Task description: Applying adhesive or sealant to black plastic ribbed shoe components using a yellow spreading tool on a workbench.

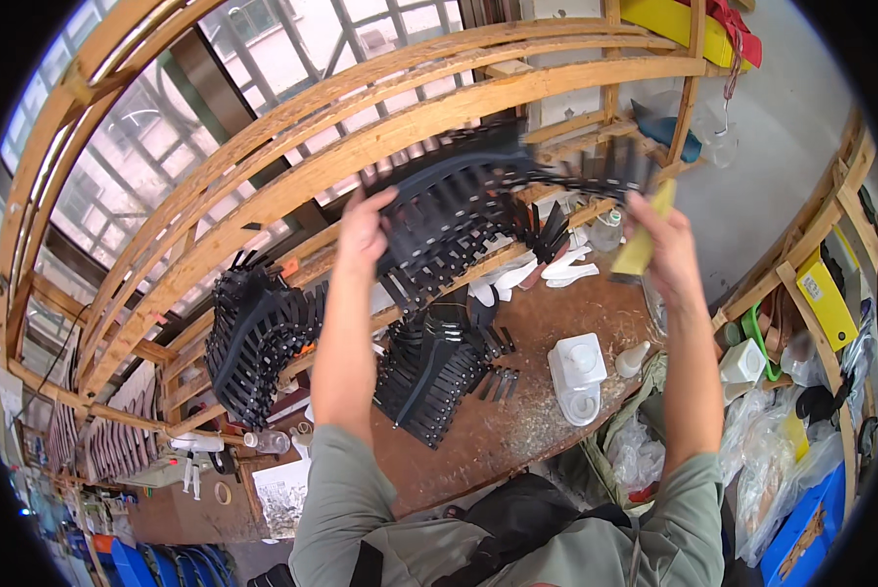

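Note:
Raised over the bench, a black slatted piece (449, 201) with many narrow strips along its edges spans my two hands, partly smeared by motion. Its left end is in my left hand (364, 233), fingers closed on the edge. My right hand (669, 249) grips the right end and also has a flat yellow strip (643, 240) against its fingers. Below lies another black slatted piece (429, 377) on the brown workbench (478, 440). A further black bundle of the same kind (253, 342) hangs at the left by the wooden rack.
A curved wooden rack (439, 93) runs along the barred window. On the bench stand a white dispenser bottle (578, 362), a small white nozzle bottle (632, 359) and white pieces (566, 271). To the right are shelves with plastic bags (767, 470) and a blue box (806, 533).

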`<act>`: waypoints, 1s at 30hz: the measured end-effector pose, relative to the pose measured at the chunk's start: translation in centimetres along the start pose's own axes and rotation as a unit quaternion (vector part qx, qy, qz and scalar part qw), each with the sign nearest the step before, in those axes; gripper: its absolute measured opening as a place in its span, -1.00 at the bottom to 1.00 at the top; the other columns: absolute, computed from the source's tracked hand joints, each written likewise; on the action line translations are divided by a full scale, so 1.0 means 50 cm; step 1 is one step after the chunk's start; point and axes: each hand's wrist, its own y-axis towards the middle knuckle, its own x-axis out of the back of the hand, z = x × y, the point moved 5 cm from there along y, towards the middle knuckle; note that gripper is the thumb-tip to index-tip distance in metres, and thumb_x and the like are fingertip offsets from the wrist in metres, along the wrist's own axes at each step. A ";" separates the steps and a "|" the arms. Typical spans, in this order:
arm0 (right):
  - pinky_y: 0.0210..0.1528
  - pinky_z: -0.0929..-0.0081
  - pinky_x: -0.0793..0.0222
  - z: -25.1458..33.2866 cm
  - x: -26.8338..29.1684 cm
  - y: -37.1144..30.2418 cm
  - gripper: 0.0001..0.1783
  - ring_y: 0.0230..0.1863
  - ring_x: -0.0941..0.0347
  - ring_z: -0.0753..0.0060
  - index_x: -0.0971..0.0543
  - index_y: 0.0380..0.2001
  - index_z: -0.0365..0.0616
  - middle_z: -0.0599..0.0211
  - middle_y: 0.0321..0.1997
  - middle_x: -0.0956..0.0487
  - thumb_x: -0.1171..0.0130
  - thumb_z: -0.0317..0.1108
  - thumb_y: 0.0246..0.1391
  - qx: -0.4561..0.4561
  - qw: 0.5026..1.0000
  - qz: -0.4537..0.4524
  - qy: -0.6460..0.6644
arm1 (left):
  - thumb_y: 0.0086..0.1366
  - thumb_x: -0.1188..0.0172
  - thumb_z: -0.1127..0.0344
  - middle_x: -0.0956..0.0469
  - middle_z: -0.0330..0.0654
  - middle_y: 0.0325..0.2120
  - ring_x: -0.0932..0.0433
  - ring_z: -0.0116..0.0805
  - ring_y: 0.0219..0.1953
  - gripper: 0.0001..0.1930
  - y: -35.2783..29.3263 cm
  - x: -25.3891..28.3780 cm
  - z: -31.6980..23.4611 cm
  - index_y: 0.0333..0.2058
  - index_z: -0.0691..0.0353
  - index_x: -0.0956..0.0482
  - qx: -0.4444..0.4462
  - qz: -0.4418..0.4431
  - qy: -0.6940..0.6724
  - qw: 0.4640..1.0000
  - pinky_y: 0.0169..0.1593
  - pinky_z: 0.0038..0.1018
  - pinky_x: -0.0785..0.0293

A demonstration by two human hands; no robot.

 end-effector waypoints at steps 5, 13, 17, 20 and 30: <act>-0.56 0.68 -0.18 -0.148 -0.027 -0.031 -0.61 -0.61 -0.32 0.70 -0.55 -0.32 -0.19 0.50 -0.64 -0.45 -0.09 -0.04 0.14 -0.063 0.997 0.016 -0.047 | 0.17 -0.21 0.36 -0.16 0.08 0.16 -0.29 -0.17 0.12 -0.25 -0.224 0.180 -0.068 0.22 0.39 0.04 -0.241 -0.155 0.354 0.890 0.14 -0.34 -0.25; -0.37 0.50 -0.33 -0.474 -0.021 -0.266 -0.69 -0.43 -0.43 0.55 -0.56 -0.25 -0.22 0.36 -0.49 -0.57 -0.07 -0.17 0.16 -0.192 0.943 0.156 -0.223 | 0.14 -0.25 0.22 -0.55 -0.06 -0.28 -0.51 -0.40 -0.24 -0.47 -0.583 0.500 0.368 0.00 0.44 -0.38 0.303 -0.106 0.386 0.865 -0.17 -0.49 -0.45; -0.32 0.40 -0.37 -0.516 -0.205 -0.267 -0.72 -0.39 -0.52 0.26 -0.54 -0.21 -0.13 0.16 -0.49 -0.56 -0.04 -0.18 0.16 -0.086 0.877 0.272 -0.387 | 0.08 -0.28 0.22 -0.53 -0.01 -0.35 -0.50 -0.21 -0.28 -0.45 -0.669 0.693 0.552 -0.03 0.49 -0.38 0.205 -0.293 0.450 0.818 -0.12 -0.36 -0.39; -0.45 0.31 -0.37 -0.542 -0.182 -0.241 -0.60 -0.59 -0.48 0.24 -0.55 -0.27 -0.16 0.17 -0.66 -0.48 -0.08 0.00 0.12 -0.043 0.853 0.246 -0.459 | 0.08 -0.27 0.25 -0.46 0.17 -0.25 -0.44 0.02 -0.14 -0.47 -0.599 0.582 0.577 -0.04 0.46 -0.37 0.222 -0.278 0.470 0.808 0.01 -0.19 -0.30; -0.46 0.56 -0.32 -0.484 0.134 -0.291 -0.71 -0.52 -0.39 0.59 -0.55 -0.37 -0.34 0.36 -0.53 -0.53 -0.18 -0.26 0.07 -0.237 0.893 0.067 -0.378 | 0.15 -0.16 0.29 -0.29 0.08 0.00 -0.21 0.09 0.11 -0.50 -0.324 0.288 0.507 0.03 0.41 -0.30 -0.272 0.011 0.731 0.626 0.21 -0.12 -0.13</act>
